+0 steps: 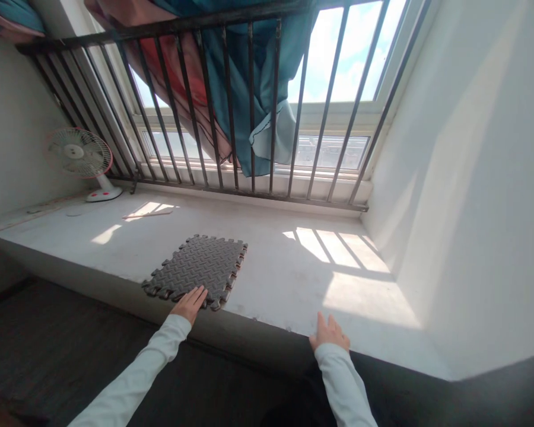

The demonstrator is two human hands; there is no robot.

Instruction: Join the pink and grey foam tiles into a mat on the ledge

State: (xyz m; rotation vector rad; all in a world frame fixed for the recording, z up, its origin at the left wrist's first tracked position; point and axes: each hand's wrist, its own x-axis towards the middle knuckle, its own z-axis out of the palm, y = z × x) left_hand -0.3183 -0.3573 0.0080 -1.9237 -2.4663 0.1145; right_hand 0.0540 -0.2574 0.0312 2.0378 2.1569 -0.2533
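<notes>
A dark grey foam mat tile [200,267] with interlocking edges lies on the white window ledge [271,267], its front part reaching the ledge's front edge. My left hand [190,304] rests at the tile's front edge, fingers stretched over its surface and not wrapped round it. To the right, my right hand [329,333] is at the front edge of the ledge, away from the tile. Its fingers are apart and nothing shows in them.
A small fan [78,155] stands at the ledge's far left. A thin strip [148,214] lies behind the tile. Dark metal railings [249,112] and hanging curtains [244,83] line the window. A white wall [480,196] bounds the right side.
</notes>
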